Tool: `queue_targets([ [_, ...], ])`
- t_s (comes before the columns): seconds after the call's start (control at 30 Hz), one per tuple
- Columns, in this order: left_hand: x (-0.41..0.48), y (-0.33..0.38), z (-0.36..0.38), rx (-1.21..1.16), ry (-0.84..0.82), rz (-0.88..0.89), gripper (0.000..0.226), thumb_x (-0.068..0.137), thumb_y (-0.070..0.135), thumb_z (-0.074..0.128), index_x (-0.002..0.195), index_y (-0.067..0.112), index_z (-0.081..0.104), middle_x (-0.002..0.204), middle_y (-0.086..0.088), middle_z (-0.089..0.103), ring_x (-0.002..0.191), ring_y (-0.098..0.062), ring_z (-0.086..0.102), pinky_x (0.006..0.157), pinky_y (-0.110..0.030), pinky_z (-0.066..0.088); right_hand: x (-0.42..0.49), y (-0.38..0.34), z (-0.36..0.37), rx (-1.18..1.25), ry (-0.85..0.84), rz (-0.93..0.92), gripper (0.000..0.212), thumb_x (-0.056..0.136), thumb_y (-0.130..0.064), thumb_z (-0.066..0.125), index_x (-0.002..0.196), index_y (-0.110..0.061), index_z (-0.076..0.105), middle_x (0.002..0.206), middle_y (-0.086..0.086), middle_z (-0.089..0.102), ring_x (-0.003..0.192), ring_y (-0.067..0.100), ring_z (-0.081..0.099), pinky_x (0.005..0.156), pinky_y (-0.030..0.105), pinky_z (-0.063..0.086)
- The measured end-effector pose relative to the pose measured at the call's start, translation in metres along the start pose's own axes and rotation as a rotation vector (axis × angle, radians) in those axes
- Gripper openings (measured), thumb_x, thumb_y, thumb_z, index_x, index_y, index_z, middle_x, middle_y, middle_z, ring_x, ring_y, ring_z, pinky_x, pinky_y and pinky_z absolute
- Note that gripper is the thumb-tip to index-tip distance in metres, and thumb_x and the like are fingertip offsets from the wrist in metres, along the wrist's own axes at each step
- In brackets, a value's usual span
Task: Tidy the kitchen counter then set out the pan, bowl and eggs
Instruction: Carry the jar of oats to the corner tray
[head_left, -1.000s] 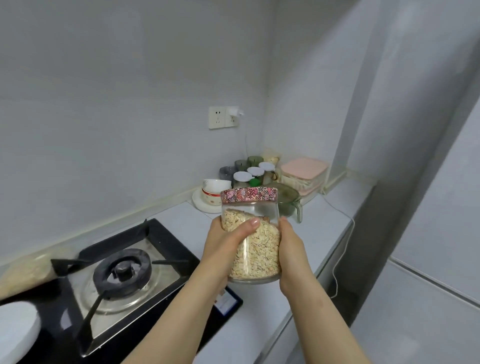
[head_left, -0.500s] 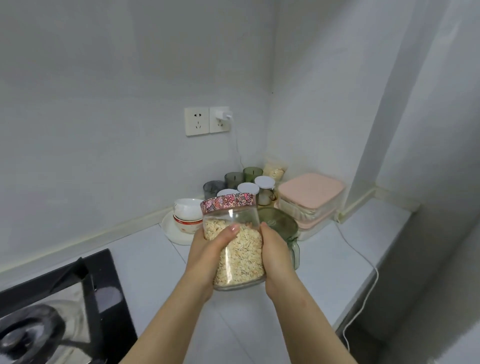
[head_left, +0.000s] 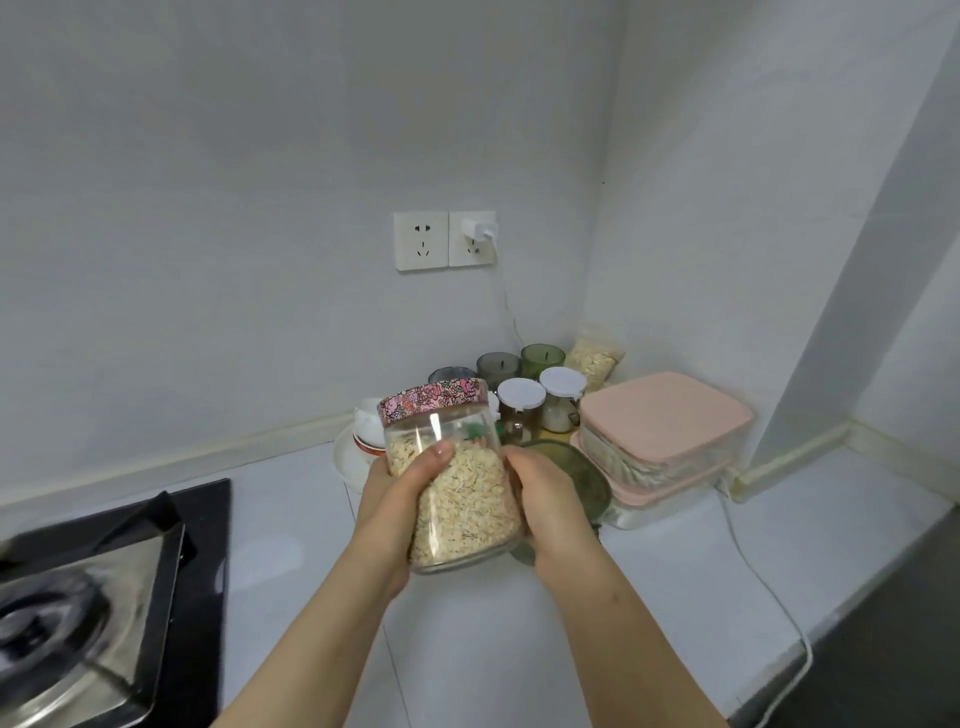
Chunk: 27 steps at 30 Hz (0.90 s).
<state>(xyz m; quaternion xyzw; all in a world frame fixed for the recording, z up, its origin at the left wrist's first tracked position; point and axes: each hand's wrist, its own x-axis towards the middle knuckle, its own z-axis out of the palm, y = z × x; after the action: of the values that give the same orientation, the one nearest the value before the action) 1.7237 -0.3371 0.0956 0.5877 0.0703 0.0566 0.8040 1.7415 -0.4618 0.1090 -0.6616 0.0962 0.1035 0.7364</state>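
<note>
The white counter (head_left: 675, 597) is the biggest thing here, and its near part is bare, so I think it is being kept free for the cooking things. The stove (head_left: 104, 597) sits at the near left. Two boxes with pink lids (head_left: 660, 415) are stacked in the far right corner, pushed close to the wall, most likely to save room. A green jug (head_left: 582, 473) stands just beside them. The jar (head_left: 457, 499) of oats is up in the air in the middle, above the counter and in front of the jug, tipped a little so its flowery lid (head_left: 431, 397) leans to the left. It is held from both sides, I think because it is glass, quite full and would break if it fell. It looks like it is on its way to the far corner with the other things. A white bowl (head_left: 366, 426) sits on a plate at the far side, partly hidden behind the jar. Small pots with white lids (head_left: 521, 395) stand near the corner too. I see no pan and no eggs. The left hand (head_left: 395, 499) wraps round the left side of the jar, with its thumb (head_left: 439, 452) laid across the front. The right hand (head_left: 550, 499) presses on the right side, fingers curled round the back. Both arms reach forward from the near edge.
</note>
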Motion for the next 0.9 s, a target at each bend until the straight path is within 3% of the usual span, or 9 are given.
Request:
queue_targets([
  [0.1, -0.001, -0.006, -0.006, -0.012, 0.069, 0.013, 0.055, 0.06, 0.028, 0.073, 0.109, 0.009, 0.059, 0.092, -0.011, 0.073, 0.079, -0.024, 0.072, 0.057, -0.029, 0.056, 0.002, 0.005, -0.004, -0.023, -0.028, -0.017, 0.021, 0.093, -0.021, 0.048, 0.086, -0.018, 0.067, 0.099, 0.005, 0.07, 0.093, 0.019, 0.063, 0.071, 0.028, 0.048],
  [0.2, -0.008, -0.01, -0.014, 0.041, 0.115, 0.069, 0.072, 0.05, 0.035, 0.076, 0.114, 0.01, 0.054, 0.105, -0.014, 0.069, 0.088, -0.024, 0.07, 0.064, -0.031, 0.057, 0.002, 0.009, 0.002, -0.038, -0.098, -0.041, 0.02, 0.095, -0.025, 0.047, 0.097, -0.021, 0.067, 0.107, 0.005, 0.069, 0.1, 0.019, 0.064, 0.083, 0.034, 0.053],
  [0.3, -0.012, -0.01, -0.021, 0.191, 0.124, 0.148, 0.09, 0.032, 0.042, 0.078, 0.115, 0.022, 0.048, 0.106, 0.0, 0.064, 0.094, -0.016, 0.065, 0.071, -0.029, 0.053, -0.001, 0.011, 0.009, -0.018, -0.184, -0.061, 0.02, 0.097, -0.033, 0.045, 0.1, -0.028, 0.064, 0.101, -0.006, 0.069, 0.093, 0.008, 0.064, 0.075, 0.025, 0.053],
  [0.37, -0.012, -0.009, -0.026, 0.254, 0.124, 0.152, 0.086, 0.029, 0.042, 0.078, 0.109, 0.032, 0.047, 0.105, 0.007, 0.063, 0.095, -0.011, 0.063, 0.073, -0.029, 0.053, -0.001, 0.013, 0.01, -0.037, -0.194, -0.05, 0.024, 0.097, -0.04, 0.042, 0.1, -0.03, 0.064, 0.101, -0.009, 0.069, 0.094, 0.007, 0.064, 0.076, 0.025, 0.052],
  [0.43, -0.01, -0.009, -0.033, 0.295, 0.096, 0.139, 0.082, 0.03, 0.043, 0.078, 0.106, 0.034, 0.05, 0.105, 0.007, 0.064, 0.096, -0.014, 0.064, 0.077, -0.032, 0.054, 0.002, 0.015, 0.009, -0.073, -0.185, -0.031, 0.031, 0.096, -0.045, 0.04, 0.103, -0.029, 0.065, 0.106, -0.006, 0.069, 0.099, 0.013, 0.064, 0.092, 0.038, 0.049],
  [0.5, -0.008, -0.009, -0.037, 0.313, 0.072, 0.125, 0.078, 0.03, 0.043, 0.077, 0.103, 0.033, 0.052, 0.102, 0.007, 0.065, 0.094, -0.012, 0.064, 0.074, -0.028, 0.052, 0.004, 0.014, 0.008, -0.095, -0.182, -0.01, 0.037, 0.096, -0.048, 0.037, 0.109, -0.026, 0.064, 0.108, -0.006, 0.068, 0.1, 0.015, 0.063, 0.099, 0.043, 0.044],
  [0.63, -0.001, -0.012, -0.035, 0.369, 0.029, 0.115, 0.094, 0.029, 0.043, 0.078, 0.116, 0.032, 0.045, 0.108, 0.009, 0.062, 0.098, -0.008, 0.061, 0.079, -0.029, 0.051, 0.011, 0.012, 0.005, -0.047, -0.183, 0.031, 0.037, 0.096, -0.053, 0.029, 0.096, -0.031, 0.06, 0.095, -0.011, 0.064, 0.098, 0.016, 0.06, 0.102, 0.045, 0.042],
  [0.73, 0.003, -0.016, -0.033, 0.408, -0.022, 0.108, 0.091, 0.031, 0.041, 0.08, 0.113, 0.039, 0.04, 0.113, 0.01, 0.059, 0.104, -0.007, 0.059, 0.085, -0.03, 0.05, 0.016, 0.009, 0.004, -0.008, -0.158, 0.032, 0.04, 0.095, -0.057, 0.024, 0.09, -0.033, 0.056, 0.088, -0.012, 0.06, 0.096, 0.017, 0.057, 0.097, 0.042, 0.044],
  [0.9, 0.017, -0.02, -0.033, 0.55, -0.081, 0.107, 0.092, 0.033, 0.042, 0.079, 0.114, 0.042, 0.036, 0.116, 0.015, 0.057, 0.109, -0.005, 0.056, 0.095, -0.033, 0.046, 0.023, 0.008, 0.008, -0.032, -0.151, 0.048, 0.025, 0.094, -0.051, 0.04, 0.094, -0.033, 0.057, 0.103, -0.01, 0.062, 0.104, 0.015, 0.059, 0.091, 0.039, 0.048],
])
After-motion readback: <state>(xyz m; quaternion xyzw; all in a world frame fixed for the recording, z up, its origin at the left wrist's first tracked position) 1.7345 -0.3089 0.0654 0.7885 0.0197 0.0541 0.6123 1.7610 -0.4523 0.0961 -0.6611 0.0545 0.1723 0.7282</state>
